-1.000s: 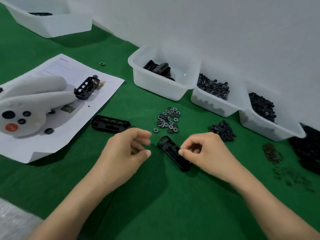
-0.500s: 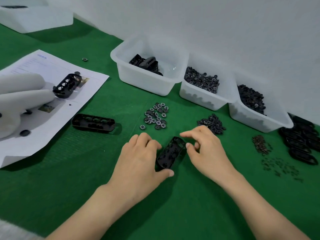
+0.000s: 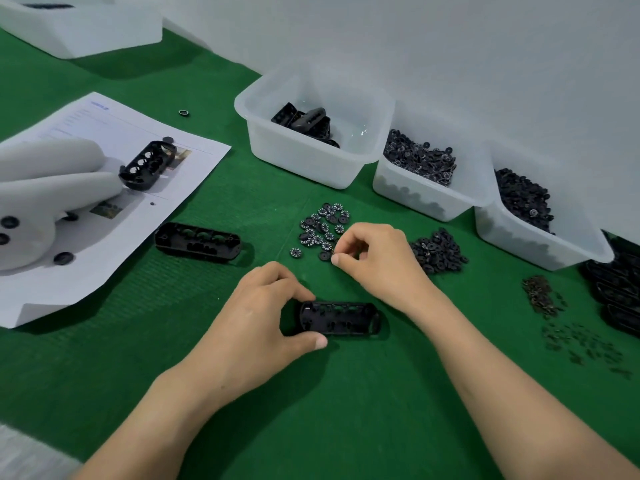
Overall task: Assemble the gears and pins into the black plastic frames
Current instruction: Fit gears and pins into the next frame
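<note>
Left hand (image 3: 252, 317) grips oblong plastic frame (image 3: 341, 318); right hand (image 3: 377, 258) pinches gear (image 3: 333, 252) (toothed disc).

I see the near frame (image 3: 341, 318) lying flat and crosswise, open side up, with my left hand (image 3: 256, 320) gripping its left end. A second frame (image 3: 198, 241) lies flat well to the left, apart from it. The pale-toothed gears (image 3: 323, 230) sit in a loose scatter beyond the near frame, and my right hand (image 3: 377, 261) pinches at the scatter's near edge. The dark gears (image 3: 438, 251) are heaped just right of that. The pins (image 3: 542, 296) lie further right, some heaped and some strewn.
</note>
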Demonstrator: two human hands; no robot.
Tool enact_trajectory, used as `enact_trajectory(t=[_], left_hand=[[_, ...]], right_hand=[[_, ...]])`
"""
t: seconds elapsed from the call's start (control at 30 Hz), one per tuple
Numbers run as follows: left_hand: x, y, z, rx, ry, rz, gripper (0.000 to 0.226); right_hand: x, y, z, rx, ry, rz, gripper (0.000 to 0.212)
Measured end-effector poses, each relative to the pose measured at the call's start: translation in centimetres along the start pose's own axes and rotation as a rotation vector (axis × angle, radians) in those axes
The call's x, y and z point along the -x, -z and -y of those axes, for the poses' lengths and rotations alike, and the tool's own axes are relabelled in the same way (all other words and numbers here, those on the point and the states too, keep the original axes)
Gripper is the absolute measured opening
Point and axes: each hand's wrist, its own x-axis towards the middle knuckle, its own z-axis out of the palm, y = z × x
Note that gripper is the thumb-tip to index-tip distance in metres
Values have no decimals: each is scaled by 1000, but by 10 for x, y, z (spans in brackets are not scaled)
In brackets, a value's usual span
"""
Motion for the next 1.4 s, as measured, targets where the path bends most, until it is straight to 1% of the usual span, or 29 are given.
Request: enact_trajectory(t=[0.1, 0.23, 0.4, 0.5, 0.57, 0.63, 0.8, 0.97, 1.1, 1.17, 1.23, 1.3, 1.37, 1.4], left_hand=[[0, 1, 2, 2, -10, 11, 44], [0, 1, 1, 5, -3, 14, 45], [1, 2, 0, 13, 6, 6, 45], [1, 2, 0, 10, 11, 4, 45], [1, 1, 0, 7, 9, 0, 44], [0, 1, 0, 10, 5, 0, 42], [0, 1, 1, 0, 6, 0, 43], [0, 1, 1, -9, 10, 0, 44], [-1, 1, 1, -14, 3, -1, 42], [-1, 1, 1, -17, 2, 0, 42], [-1, 1, 1, -23, 1, 1, 43], [-1, 1, 2, -30, -2, 2, 45], [-1, 1, 2, -33, 0, 4, 47], [-1, 1, 2, -34, 0, 4, 47]], right_hand=[[12, 2, -6, -27, 24, 19, 13], [17, 2, -12, -55, -16, -4, 16], [16, -2, -8, -28, 35, -26, 6], [25, 5, -6, -145, 137, -23, 9], [36, 9, -3, -173, 257, 59, 12], [44, 7, 0, -140, 326, 120, 14], [45, 8, 5, -54, 380, 122, 15], [47, 9, 5, -4, 406, 137, 13], [42, 10, 5, 65, 417, 169, 12], [42, 10, 6, 63, 427, 199, 12], [37, 12, 3, -4, 384, 207, 15], [27, 12, -4, -49, 254, 83, 16], [15, 7, -10, -10, 107, -56, 10], [10, 3, -11, 28, 63, -88, 8]])
